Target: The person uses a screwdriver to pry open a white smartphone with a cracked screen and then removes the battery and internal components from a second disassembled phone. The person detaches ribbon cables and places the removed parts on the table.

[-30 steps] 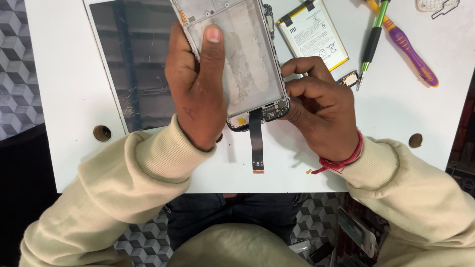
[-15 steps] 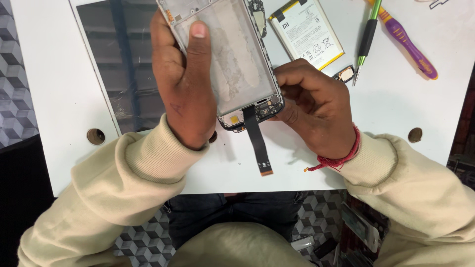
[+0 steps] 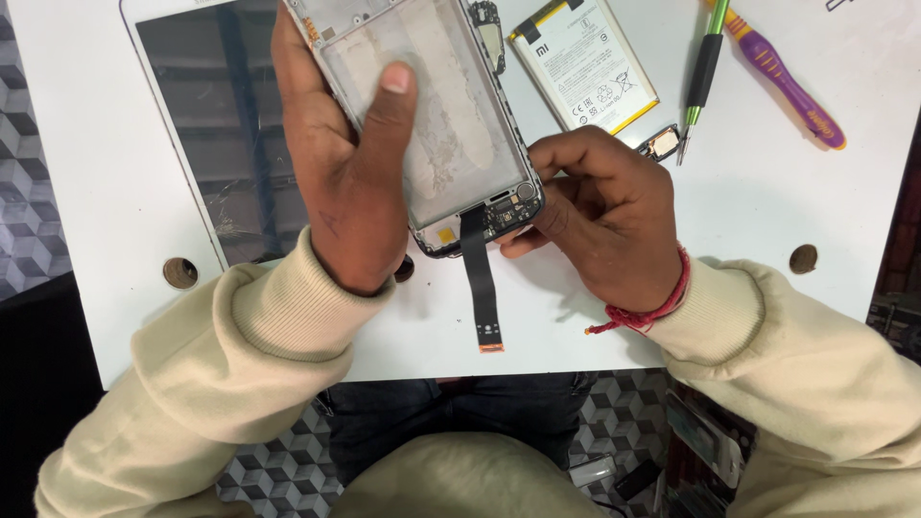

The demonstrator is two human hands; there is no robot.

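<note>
An opened phone frame [image 3: 451, 125] with its back off lies tilted above the white table [image 3: 767, 211]. My left hand [image 3: 336, 163] grips it along its left side, thumb pressed on the bare inner plate. A black flex ribbon cable [image 3: 483, 288] hangs from its lower end down onto the table. My right hand [image 3: 600, 216] is curled at the frame's lower right corner, fingertips pinched against the small circuit board there.
A cracked white tablet [image 3: 192, 144] lies under the phone at left. A white and yellow battery [image 3: 585, 62], a small loose module [image 3: 662, 142], a green and black pen tool [image 3: 702, 72] and a purple pry tool [image 3: 787, 82] lie at upper right. The table's front edge is near.
The view has shifted slightly; the phone frame has tilted and moved a bit left and up in my left hand. My right hand stays at its lower corner.
</note>
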